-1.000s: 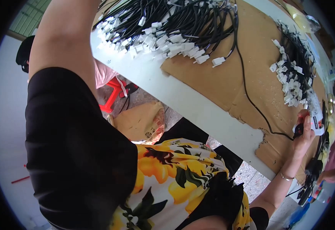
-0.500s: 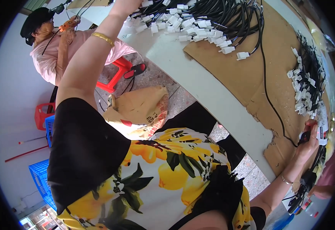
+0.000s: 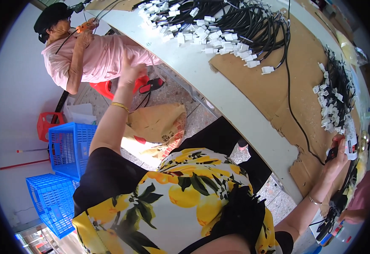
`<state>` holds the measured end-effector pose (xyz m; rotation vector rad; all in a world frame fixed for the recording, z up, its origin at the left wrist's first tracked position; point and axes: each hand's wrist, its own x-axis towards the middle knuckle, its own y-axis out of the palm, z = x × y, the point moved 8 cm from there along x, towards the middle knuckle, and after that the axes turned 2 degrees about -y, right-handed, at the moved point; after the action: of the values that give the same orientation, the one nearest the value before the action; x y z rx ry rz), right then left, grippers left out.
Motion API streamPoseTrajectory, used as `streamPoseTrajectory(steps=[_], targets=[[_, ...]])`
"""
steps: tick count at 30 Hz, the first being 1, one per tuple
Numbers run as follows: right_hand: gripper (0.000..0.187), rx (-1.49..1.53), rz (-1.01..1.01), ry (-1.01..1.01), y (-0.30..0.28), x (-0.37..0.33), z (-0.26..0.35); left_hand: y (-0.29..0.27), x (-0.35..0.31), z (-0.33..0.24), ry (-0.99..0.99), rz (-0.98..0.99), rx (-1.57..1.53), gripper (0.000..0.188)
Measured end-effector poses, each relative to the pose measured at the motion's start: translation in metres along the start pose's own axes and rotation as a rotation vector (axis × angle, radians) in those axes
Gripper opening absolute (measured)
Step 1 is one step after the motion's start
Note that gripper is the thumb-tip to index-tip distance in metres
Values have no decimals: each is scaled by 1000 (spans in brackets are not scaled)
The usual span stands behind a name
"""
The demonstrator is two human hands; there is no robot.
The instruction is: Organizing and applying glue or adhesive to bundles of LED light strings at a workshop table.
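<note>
My left hand (image 3: 133,71) is in the air just off the table's near edge, in front of the seated co-worker. Its fingers are apart and nothing shows in them. At the far right of the table, my right hand (image 3: 338,158) is closed around a small black object (image 3: 331,154) at the end of a long black cord (image 3: 293,106); its exact kind is hidden by the fingers. Touching or right beside that hand is a white bottle-like thing with a label (image 3: 351,142). A bunch of black cables with white plug connectors (image 3: 332,112) lies just beyond it.
A large pile of black cables with white connectors (image 3: 231,36) covers the table's far side. Brown cardboard (image 3: 261,95) lies on the white tabletop (image 3: 185,67). A co-worker in pink (image 3: 96,53) sits left, holding an orange tool. Blue crates (image 3: 68,148) and a brown sack (image 3: 157,127) stand on the floor.
My left hand has drawn back from the cable pile at the top, down and off the table's edge. My right hand has stayed at almost the same place, still closed around the black object.
</note>
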<state>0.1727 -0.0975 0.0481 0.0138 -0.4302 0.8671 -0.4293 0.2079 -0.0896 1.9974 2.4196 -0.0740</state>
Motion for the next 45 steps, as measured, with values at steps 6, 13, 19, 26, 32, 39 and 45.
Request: streamPoseTrajectory(steps=[6, 13, 19, 26, 32, 39, 45], targets=[[21, 6, -75, 9, -8, -1, -2, 48, -11, 48, -241, 295, 161, 29], [18, 2, -56, 4, -5, -4, 2, 6, -153, 180, -183, 907, 1430, 15], [23, -16, -79, 28, -13, -4, -3, -49, -238, 202, -52, 1178, 1405, 42], [22, 29, -95, 18, -10, -2, -4, -27, -65, -27, 457, 3, 796, 23], [20, 21, -85, 22, -8, -3, -2, 43, -34, -149, 844, -38, 676, 51], [20, 41, -124, 43, -10, -4, -6, 121, -36, -138, 1075, 133, 1076, 68], [23, 7, -80, 36, -6, -2, -2, 114, 30, -124, 1050, 82, 1195, 63]])
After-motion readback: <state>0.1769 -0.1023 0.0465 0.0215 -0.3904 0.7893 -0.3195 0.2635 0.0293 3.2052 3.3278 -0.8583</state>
